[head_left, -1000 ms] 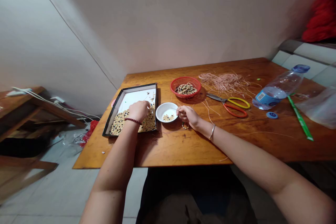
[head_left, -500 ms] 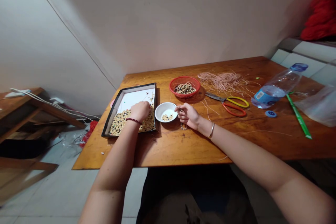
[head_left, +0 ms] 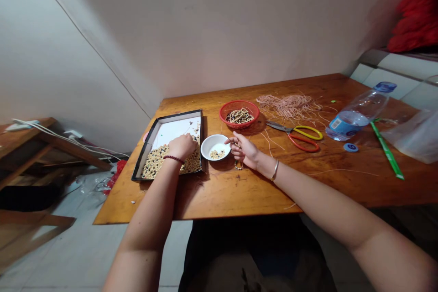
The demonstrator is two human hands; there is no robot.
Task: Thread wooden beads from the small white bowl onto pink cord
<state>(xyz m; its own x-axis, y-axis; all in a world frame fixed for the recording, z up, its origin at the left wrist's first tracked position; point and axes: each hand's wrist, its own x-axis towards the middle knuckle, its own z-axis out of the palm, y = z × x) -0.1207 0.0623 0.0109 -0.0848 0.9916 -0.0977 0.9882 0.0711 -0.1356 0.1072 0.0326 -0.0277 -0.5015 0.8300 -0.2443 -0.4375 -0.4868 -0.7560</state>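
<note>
My left hand (head_left: 183, 146) reaches into a shallow black-edged tray (head_left: 136, 164), its fingers curled down by the loose beads (head_left: 155, 160). Whatever those fingertips pinch, if anything, is hidden. Just right of a small white bowl (head_left: 205, 148), my right hand (head_left: 244, 149) is closed on a string of beads (head_left: 238, 165), whose looped end hangs below the fingers. A few pale and dark beads (head_left: 217, 154) lie in the bowl. Its right rim is close to my right fingertips.
Behind the bowl stands a red basket (head_left: 223, 120) of beaded strings. To its right lie tangled pink cord (head_left: 290, 107), scissors (head_left: 303, 138), an open water bottle (head_left: 359, 112), its blue cap (head_left: 351, 147), a green strip (head_left: 387, 150) and a clear plastic bag (head_left: 415, 137).
The right index finger has lifted and straightened a little over the bowl's rim. My left hand stays in the tray with hardly any movement. The view has shifted slightly.
</note>
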